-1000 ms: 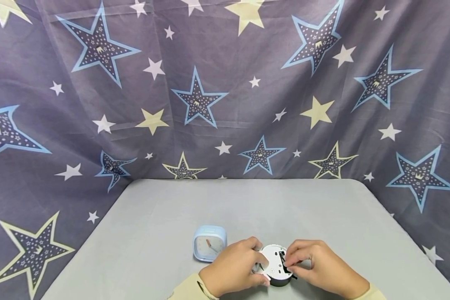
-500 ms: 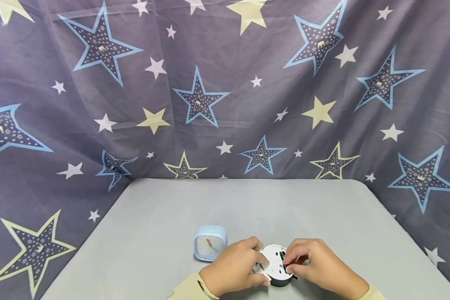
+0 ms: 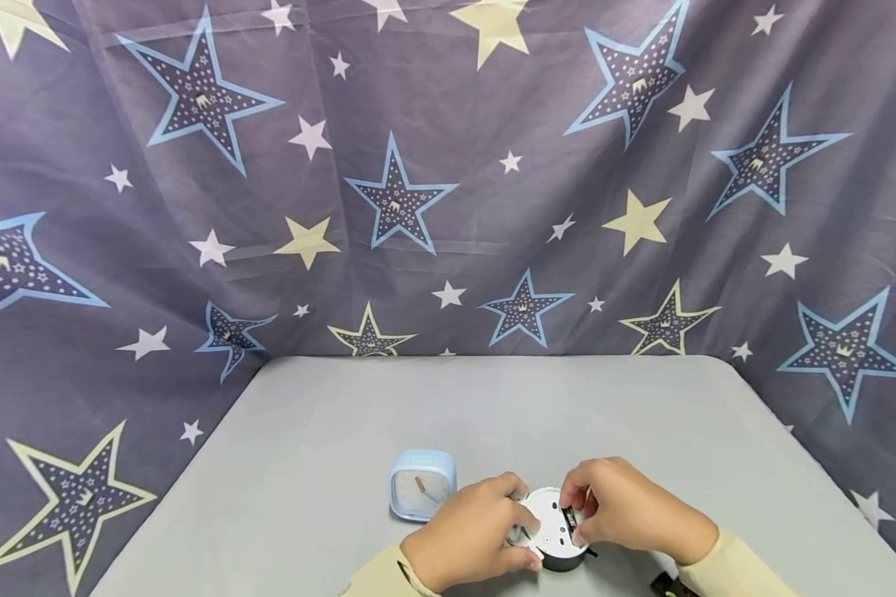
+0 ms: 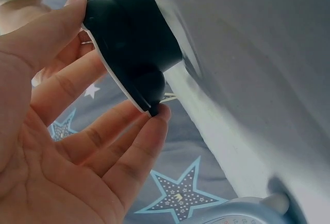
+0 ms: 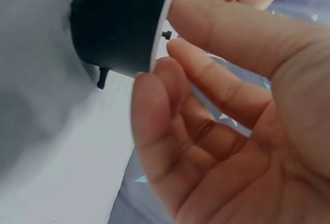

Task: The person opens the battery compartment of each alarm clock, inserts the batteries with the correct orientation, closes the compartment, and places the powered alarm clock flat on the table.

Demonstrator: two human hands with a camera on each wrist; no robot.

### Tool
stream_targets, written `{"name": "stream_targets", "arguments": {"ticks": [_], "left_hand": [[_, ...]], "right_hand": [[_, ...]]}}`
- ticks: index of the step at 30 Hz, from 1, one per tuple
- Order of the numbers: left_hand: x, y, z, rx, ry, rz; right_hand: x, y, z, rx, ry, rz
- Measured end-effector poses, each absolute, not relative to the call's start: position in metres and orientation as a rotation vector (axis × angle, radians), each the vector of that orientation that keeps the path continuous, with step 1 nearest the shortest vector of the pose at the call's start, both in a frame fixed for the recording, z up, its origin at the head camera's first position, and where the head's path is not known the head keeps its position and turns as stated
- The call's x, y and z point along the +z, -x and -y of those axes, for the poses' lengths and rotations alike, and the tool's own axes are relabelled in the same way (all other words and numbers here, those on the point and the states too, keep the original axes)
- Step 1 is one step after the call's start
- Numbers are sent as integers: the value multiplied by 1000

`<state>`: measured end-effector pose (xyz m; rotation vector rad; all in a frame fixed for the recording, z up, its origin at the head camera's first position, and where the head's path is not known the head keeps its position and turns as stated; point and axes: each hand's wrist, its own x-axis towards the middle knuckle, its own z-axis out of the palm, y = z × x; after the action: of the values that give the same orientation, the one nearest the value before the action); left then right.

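Note:
A round alarm clock with a white back and a black body lies face down on the grey table. My left hand grips its left side, with the fingers spread around the rim. In the left wrist view, the black body sits between thumb and fingers. My right hand bends over the right side of the clock, fingertips and thumb at either end of the dark battery compartment. A dark piece with pale marks, possibly a battery, shows in it. In the right wrist view, curled fingers touch the rim.
A light blue square alarm clock stands just left of my left hand. The grey table reaches back to a star-patterned cloth. A dark wrist strap shows beside the right sleeve.
My right hand has moved slightly up and its thumb and fingers have spread apart, exposing more of the compartment. My left hand keeps its hold on the clock.

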<state>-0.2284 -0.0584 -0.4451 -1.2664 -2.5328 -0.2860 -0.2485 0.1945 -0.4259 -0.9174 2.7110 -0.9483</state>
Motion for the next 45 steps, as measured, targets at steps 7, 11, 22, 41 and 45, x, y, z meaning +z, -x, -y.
{"name": "stream_targets", "arguments": {"ticks": [7, 11, 22, 41, 45], "left_hand": [[-444, 228, 58, -251, 1276, 2544], [-445, 228, 59, -251, 1277, 2538], [-448, 229, 60, -280, 1275, 2539], [-449, 231, 58, -294, 1273, 2521], [-448, 231, 58, -289, 1271, 2520]], "right_hand": [[-418, 257, -188, -813, 854, -2664], [-417, 261, -185, -765, 800, -2641], [-413, 271, -178, -643, 828, -2624], [-410, 284, -173, -595, 683, -2543], [-411, 286, -172, -569, 662, -2544]]}}
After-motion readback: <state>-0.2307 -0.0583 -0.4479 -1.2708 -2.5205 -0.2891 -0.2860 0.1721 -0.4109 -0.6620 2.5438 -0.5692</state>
